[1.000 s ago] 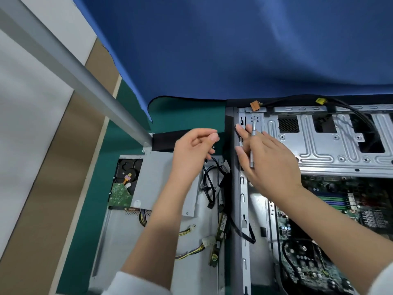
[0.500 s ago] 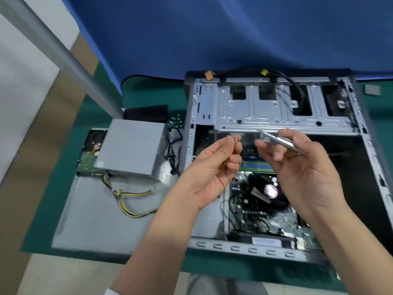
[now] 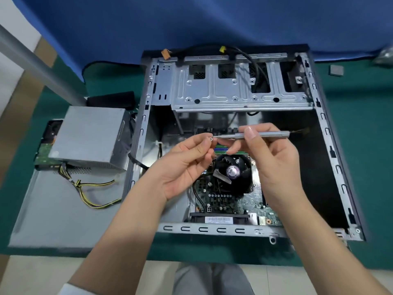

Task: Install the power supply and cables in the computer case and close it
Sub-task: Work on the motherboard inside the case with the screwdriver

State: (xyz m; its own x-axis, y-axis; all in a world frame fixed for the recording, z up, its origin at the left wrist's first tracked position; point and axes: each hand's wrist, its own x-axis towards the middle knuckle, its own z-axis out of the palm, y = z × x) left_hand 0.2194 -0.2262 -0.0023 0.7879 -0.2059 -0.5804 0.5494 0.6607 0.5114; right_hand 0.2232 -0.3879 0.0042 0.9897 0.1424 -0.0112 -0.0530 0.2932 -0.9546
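Note:
The open computer case [image 3: 331, 145] lies on its side on the green mat, motherboard and CPU fan [image 3: 232, 171] showing inside. The grey power supply [image 3: 87, 135] sits outside it to the left, on the removed side panel [image 3: 55, 211], with yellow and black cables [image 3: 93, 194] trailing from it. Over the fan, my left hand [image 3: 187, 165] pinches a small screw [image 3: 211, 139] between thumb and fingertips. My right hand [image 3: 272, 160] holds a slim grey screwdriver [image 3: 263, 135] level, with its tip touching the screw.
A drive cage [image 3: 240, 90] spans the case's far end, with black cables and orange and yellow connectors [image 3: 222, 48] draped over it. A hard drive [image 3: 45, 152] peeks from under the power supply. A small grey block [image 3: 336, 70] lies at the right. Blue cloth hangs behind.
Both hands came away from the case's left edge to the middle over the fan. The screwdriver tip now meets the screw in my left fingers. The view swung right and down.

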